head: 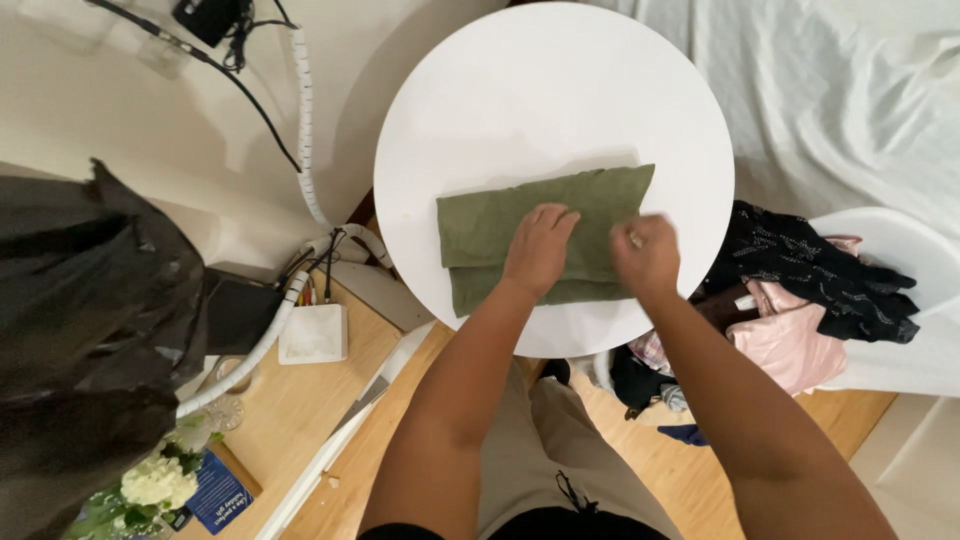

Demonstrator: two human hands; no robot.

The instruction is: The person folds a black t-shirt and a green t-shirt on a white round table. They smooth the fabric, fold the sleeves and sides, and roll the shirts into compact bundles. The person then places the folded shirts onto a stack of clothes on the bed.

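Observation:
A folded olive-green cloth (500,225) lies on a round white table (540,90), near its front edge. My left hand (540,245) rests flat on the middle of the cloth, fingers together and stretched out. My right hand (648,255) sits on the cloth's right end with the fingers curled, slightly blurred. Whether it pinches the fabric or only presses it is not clear.
A white chair (900,260) at the right carries a heap of dark and pink clothes (800,290). A white sheet (850,90) covers the back right. At the left are a black plastic bag (80,330), cables, a white box (313,333) and white flowers (158,482) on the wooden floor.

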